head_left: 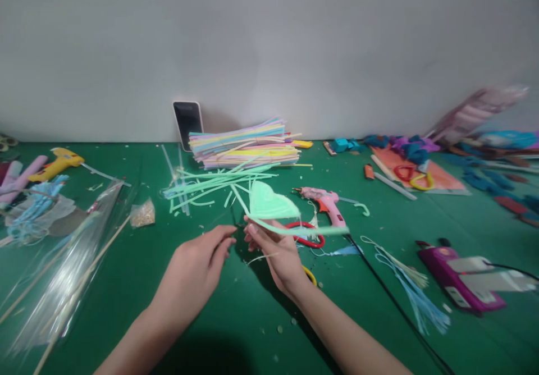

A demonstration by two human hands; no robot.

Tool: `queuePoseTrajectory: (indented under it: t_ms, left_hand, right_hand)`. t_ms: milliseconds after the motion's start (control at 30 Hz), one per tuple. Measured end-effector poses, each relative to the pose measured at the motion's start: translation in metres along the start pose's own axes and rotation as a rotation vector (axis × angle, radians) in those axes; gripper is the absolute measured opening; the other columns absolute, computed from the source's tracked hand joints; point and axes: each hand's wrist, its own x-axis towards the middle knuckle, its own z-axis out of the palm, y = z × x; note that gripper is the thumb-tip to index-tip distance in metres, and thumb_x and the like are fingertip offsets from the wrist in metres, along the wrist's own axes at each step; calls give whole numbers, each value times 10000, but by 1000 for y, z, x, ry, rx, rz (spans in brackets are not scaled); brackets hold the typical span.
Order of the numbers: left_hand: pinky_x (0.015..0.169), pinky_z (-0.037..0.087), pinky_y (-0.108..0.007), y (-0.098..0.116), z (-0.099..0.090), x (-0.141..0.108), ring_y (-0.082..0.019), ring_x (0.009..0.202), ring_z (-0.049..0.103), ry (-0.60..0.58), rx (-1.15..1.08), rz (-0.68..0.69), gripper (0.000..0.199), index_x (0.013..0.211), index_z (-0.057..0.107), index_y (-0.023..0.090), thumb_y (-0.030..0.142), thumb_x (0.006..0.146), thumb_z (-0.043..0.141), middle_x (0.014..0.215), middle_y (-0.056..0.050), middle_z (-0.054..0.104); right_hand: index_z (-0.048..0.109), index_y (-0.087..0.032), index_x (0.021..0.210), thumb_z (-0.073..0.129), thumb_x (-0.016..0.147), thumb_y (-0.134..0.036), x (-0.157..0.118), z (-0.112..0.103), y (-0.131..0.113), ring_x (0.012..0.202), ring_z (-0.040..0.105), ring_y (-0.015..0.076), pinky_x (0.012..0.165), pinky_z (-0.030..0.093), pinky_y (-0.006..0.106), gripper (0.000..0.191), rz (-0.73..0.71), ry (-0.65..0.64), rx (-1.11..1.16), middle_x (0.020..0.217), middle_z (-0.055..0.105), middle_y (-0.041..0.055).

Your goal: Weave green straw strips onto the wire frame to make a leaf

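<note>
My right hand (pixel 280 254) is closed on a mint-green pipe-cleaner heart (pixel 273 202), pinching it low on its left side. One long loose stem of the heart stretches rightward past the hand. Just left of it, my left hand (pixel 202 260) has its thumb and forefinger drawn together; whatever they hold, if anything, is too small to make out. Behind the heart lie loose mint-green pipe cleaners (pixel 219 181). Red-handled scissors (pixel 309 244) lie partly hidden under the right hand. A pink glue gun (pixel 324 201) rests beyond it, its black cord running toward the front right.
A pastel pipe-cleaner bundle (pixel 246 145) and a phone (pixel 188 123) stand by the wall. To the left are a yellow glue gun (pixel 59 164), clear plastic sleeves (pixel 80 268) and a bead bag (pixel 143 213). Tassels (pixel 415 285) and a magenta power strip (pixel 455 277) lie right.
</note>
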Motion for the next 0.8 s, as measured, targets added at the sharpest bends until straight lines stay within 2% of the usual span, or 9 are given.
queuePoseTrajectory:
  t_ms: [67, 167, 233, 367, 467, 533, 633, 733, 800]
  left_hand:
    - [855, 491, -296, -5, -9, 3, -181, 1000, 671, 45, 34, 61, 313, 1230, 591, 276, 256, 970, 418, 1172, -10, 700]
    - [885, 493, -328, -12, -17, 4, -200, 1031, 660, -5, 101, 121, 362, 1286, 565, 291, 237, 973, 391, 1199, -22, 680]
    - [872, 502, -346, -17, -19, 3, -205, 992, 669, -70, 131, 133, 385, 1320, 539, 292, 239, 979, 368, 1171, -29, 684]
    - [895, 491, -356, -21, -18, 1, -204, 1010, 662, -130, 139, 132, 411, 1357, 506, 287, 233, 985, 340, 1206, -35, 669]
    - [932, 465, -335, -17, -18, 2, -201, 1071, 647, -121, 89, 85, 352, 1286, 567, 298, 288, 983, 388, 1221, -10, 682]
    - [884, 477, -310, -12, -19, 2, -198, 1027, 665, -128, 27, 8, 308, 1229, 598, 309, 361, 966, 448, 1158, 10, 714]
    - [730, 488, -268, -3, -18, 2, -177, 835, 691, -149, -113, -126, 273, 1092, 628, 289, 458, 946, 470, 919, 27, 744]
    - [606, 459, -239, 2, -16, 3, -135, 646, 644, -170, -249, -204, 332, 857, 624, 247, 497, 953, 428, 764, 36, 696]
    - [556, 437, -228, 3, -15, 5, -118, 585, 601, -197, -318, -230, 359, 783, 609, 231, 508, 941, 446, 731, 36, 667]
  right_hand:
    - [763, -230, 1024, 818, 713, -367, -2, -1, 0, 750, 593, 121, 624, 481, 217, 344, 7, -57, -36, 892, 710, 27]
    - [744, -230, 1067, 797, 733, -400, -5, -5, 3, 785, 603, 145, 697, 507, 263, 379, 1, -67, -125, 939, 716, 36]
    - [748, -221, 1011, 804, 719, -411, -6, -8, 5, 781, 614, 162, 722, 522, 298, 353, -12, -8, -172, 926, 722, 40]
    - [723, -202, 750, 843, 664, -374, -2, -13, 7, 728, 618, 176, 738, 534, 331, 227, -46, 31, -210, 779, 709, 24]
    - [722, -213, 772, 874, 600, -341, 1, -13, 6, 685, 624, 174, 754, 542, 352, 264, -53, 8, -220, 758, 711, 5]
    - [727, -222, 813, 886, 565, -332, 1, -12, 7, 668, 627, 181, 749, 545, 363, 314, -64, -30, -222, 756, 713, -3]
    - [726, -220, 771, 863, 594, -380, -1, -11, 10, 612, 609, 180, 677, 544, 351, 275, -67, -91, -208, 714, 704, 2]
    - [736, -207, 755, 812, 658, -457, -3, -11, 12, 588, 593, 173, 591, 526, 312, 280, -36, -142, -196, 681, 693, 18]
    - [749, -199, 796, 790, 686, -476, -3, -11, 9, 610, 596, 175, 569, 513, 291, 301, -16, -179, -209, 683, 693, 22]
